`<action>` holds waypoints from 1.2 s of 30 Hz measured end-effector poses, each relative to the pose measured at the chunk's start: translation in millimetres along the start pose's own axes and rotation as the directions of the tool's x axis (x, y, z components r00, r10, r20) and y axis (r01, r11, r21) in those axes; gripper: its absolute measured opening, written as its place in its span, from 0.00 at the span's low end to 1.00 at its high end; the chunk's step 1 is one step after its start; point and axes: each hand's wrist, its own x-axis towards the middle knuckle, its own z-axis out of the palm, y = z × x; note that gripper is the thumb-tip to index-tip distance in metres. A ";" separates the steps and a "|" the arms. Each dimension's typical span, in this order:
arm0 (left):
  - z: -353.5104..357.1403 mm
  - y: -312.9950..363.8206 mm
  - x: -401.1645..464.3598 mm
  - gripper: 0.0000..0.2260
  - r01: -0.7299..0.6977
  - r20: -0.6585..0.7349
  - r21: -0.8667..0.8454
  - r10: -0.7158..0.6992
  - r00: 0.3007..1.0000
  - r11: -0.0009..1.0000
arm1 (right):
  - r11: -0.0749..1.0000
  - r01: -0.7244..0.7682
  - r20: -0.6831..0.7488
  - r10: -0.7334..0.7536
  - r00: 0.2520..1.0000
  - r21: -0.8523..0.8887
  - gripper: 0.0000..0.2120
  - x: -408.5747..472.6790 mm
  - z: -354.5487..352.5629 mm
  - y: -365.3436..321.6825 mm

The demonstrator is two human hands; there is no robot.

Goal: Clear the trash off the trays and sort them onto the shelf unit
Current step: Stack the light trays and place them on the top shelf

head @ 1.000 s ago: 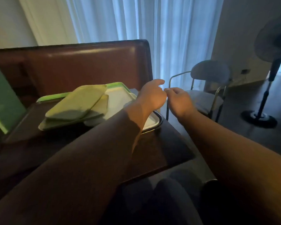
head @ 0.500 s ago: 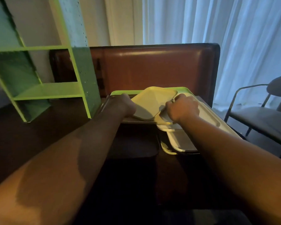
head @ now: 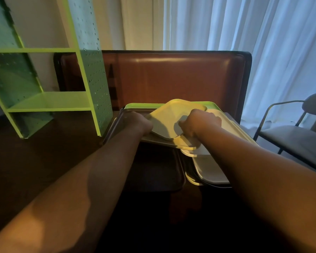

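Observation:
A pile of trays lies on the dark table point(head: 44, 161). The top one is a pale yellow tray point(head: 173, 115), tilted. My left hand point(head: 137, 123) grips its left edge and my right hand point(head: 199, 123) grips its near right edge. Under it lie a bright green tray point(head: 144, 105), a grey-white tray point(head: 210, 170) and a dark tray point(head: 153, 172) toward me. The green pegboard shelf unit point(head: 49, 103) stands to the left on the table, its shelves bare. No trash shows on the trays.
A brown padded bench back point(head: 171, 77) rises behind the table. A grey chair point(head: 299, 139) with a metal frame stands at the right. White curtains point(head: 244, 24) hang behind.
My view has swung left from the chair side to the shelf unit. Both hands moved from the air by the table's right edge onto the yellow tray and closed on it.

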 end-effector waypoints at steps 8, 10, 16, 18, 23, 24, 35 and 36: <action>-15.6 2.6 3.5 0.07 0.099 0.179 -0.386 -0.031 0.983 0.917 | 0.901 -0.039 -0.070 0.077 0.995 0.433 0.25 14.2 -5.9 4.5; -25.2 -4.5 0.1 0.08 0.100 0.168 -0.431 -0.029 0.985 0.897 | 0.837 -0.031 -0.072 0.083 0.994 0.546 0.26 17.4 -18.6 12.7; -43.7 -27.1 -24.2 0.07 0.091 0.261 -0.068 -0.070 0.963 0.993 | 0.937 0.125 -0.113 -0.093 0.989 0.326 0.11 25.8 -37.2 13.4; -43.7 -28.1 -33.0 0.08 0.109 0.328 -0.037 -0.090 0.940 0.993 | 0.947 0.162 -0.102 -0.139 0.985 0.276 0.12 28.9 -38.4 11.0; -33.3 -26.2 -42.2 0.11 0.124 0.320 -0.219 -0.049 0.946 0.968 | 0.980 0.173 0.033 -0.176 0.984 0.095 0.14 30.7 -25.8 4.0; -31.3 -26.1 -42.3 0.13 0.134 0.321 -0.245 -0.050 0.946 0.960 | 0.984 0.163 0.076 -0.168 0.983 0.075 0.15 29.1 -23.1 3.3; -28.2 -23.7 -44.3 0.08 0.172 0.292 -0.544 -0.007 0.956 0.821 | 0.994 0.068 0.195 -0.085 0.977 0.091 0.20 11.0 -17.0 6.4; -29.9 -23.9 -42.9 0.07 0.148 0.251 -0.569 0.000 0.968 0.809 | 0.984 0.007 0.238 -0.050 0.970 0.180 0.17 9.1 -18.2 5.9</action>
